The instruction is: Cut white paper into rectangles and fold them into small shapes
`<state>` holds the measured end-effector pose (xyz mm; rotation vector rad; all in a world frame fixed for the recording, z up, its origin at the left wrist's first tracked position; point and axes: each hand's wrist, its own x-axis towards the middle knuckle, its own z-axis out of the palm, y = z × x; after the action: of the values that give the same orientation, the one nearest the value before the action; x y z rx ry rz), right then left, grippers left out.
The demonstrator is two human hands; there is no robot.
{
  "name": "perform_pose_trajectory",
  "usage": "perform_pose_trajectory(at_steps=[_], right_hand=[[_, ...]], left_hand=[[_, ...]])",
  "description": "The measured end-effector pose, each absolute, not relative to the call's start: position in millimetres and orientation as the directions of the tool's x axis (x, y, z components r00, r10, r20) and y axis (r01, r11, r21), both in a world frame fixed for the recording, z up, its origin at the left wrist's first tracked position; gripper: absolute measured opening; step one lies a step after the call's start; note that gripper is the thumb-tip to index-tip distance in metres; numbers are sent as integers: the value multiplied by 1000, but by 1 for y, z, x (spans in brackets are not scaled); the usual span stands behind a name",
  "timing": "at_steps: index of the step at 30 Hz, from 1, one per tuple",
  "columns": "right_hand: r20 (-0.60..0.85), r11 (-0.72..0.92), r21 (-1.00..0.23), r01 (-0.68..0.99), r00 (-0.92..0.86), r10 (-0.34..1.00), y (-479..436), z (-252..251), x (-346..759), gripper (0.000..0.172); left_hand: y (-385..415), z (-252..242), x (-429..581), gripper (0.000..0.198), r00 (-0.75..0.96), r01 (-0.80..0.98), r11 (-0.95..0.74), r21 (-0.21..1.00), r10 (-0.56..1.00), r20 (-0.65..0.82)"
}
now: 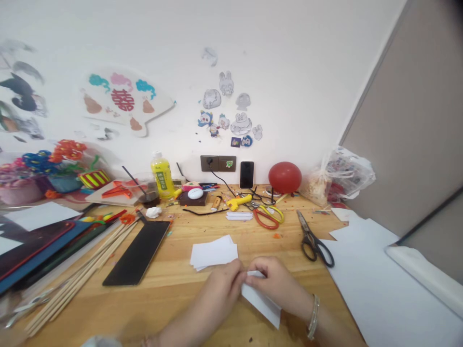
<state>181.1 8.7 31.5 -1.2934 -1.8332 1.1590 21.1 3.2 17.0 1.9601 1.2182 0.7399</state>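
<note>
Both hands meet over a white slip of paper [263, 304] near the front of the wooden table. My left hand [229, 279] pinches the slip's far left end. My right hand [269, 275] grips the same end from the right, thumb on top, fingers closed. The slip slants down toward me, its near corner hanging free between my wrists. Just beyond my left hand lies a small pile of white paper pieces [213, 251]. Folded white paper strips [239, 216] rest farther back. Parts of the fingertips are hidden behind the hands.
Black-handled scissors [314, 243] lie to the right beside large white sheets [383, 279]. A black tablet [136, 253] and wooden sticks [81, 274] lie left. Toward the wall are a yellow glue gun [238, 202], red-and-yellow scissors [268, 217], a red balloon [285, 177] and a drink bottle [162, 176].
</note>
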Motion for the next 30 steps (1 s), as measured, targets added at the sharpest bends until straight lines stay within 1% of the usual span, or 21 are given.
perform_pose_trajectory(at_steps=[7, 12, 14, 18, 24, 30], right_hand=[[28, 198, -909, 366, -420, 907, 13, 32, 187, 25], [13, 174, -925, 338, -431, 902, 13, 33, 193, 36], [19, 174, -926, 335, -419, 908, 13, 34, 194, 34], [53, 200, -906, 373, -369, 928, 13, 33, 191, 24], [99, 206, -900, 384, -280, 955, 14, 27, 185, 25], [130, 239, -900, 365, -298, 945, 12, 23, 182, 25]], left_hand=[[4, 19, 21, 22, 379, 533, -326, 781, 917, 125], [7, 24, 20, 21, 368, 534, -309, 787, 923, 112], [9, 25, 20, 21, 377, 529, -299, 794, 921, 96], [9, 24, 19, 21, 390, 510, -277, 814, 918, 69], [9, 21, 20, 32, 388, 459, -226, 859, 921, 35], [12, 18, 17, 39, 391, 382, -186, 905, 920, 24]])
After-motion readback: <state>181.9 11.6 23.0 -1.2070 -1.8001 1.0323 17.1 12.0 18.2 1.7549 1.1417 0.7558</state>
